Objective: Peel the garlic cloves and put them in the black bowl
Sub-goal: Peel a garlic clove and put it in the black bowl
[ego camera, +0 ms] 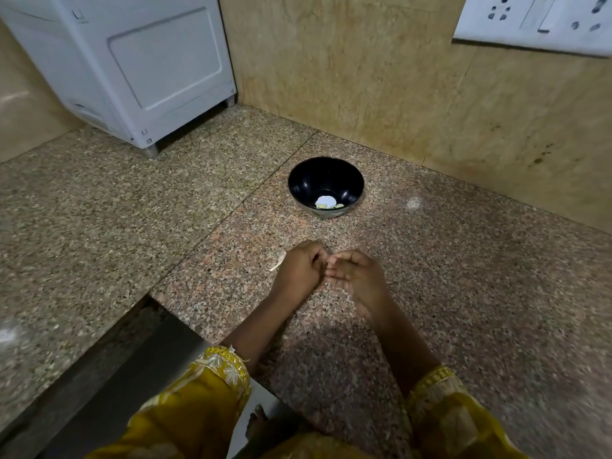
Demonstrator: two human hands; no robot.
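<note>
One black bowl [326,180] stands on the speckled granite counter [132,226], towards the far side and close to the tiled wall [364,77]. It is round, glossy and deep. At its bottom lie a few small pale garlic cloves [328,203], whitish and yellow-green. They are too small to count exactly.

Two hands are over the counter on the near side of the bowl, clearly apart from it. The left hand [299,271] and the right hand [356,279] meet at the fingertips. The fingers of both are curled inward toward the spot where they touch. Whatever sits between them is hidden, so I cannot tell whether either hand is pinching a clove or just closed. One thin pale sliver [278,261], possibly a strip of garlic skin, pokes out just beside the left hand's far-left edge.

Two yellow sleeves come in from the near edge. The left sleeve [198,392] has a white embroidered cuff, and the right sleeve [443,409] has a ribbed yellow hem.

One white boxy appliance [139,61] on short metal feet stands at the far left. One white switch plate [536,21] with sockets is fixed to the wall at the far right. The counter drops to a dark step [109,376] at the near left.
</note>
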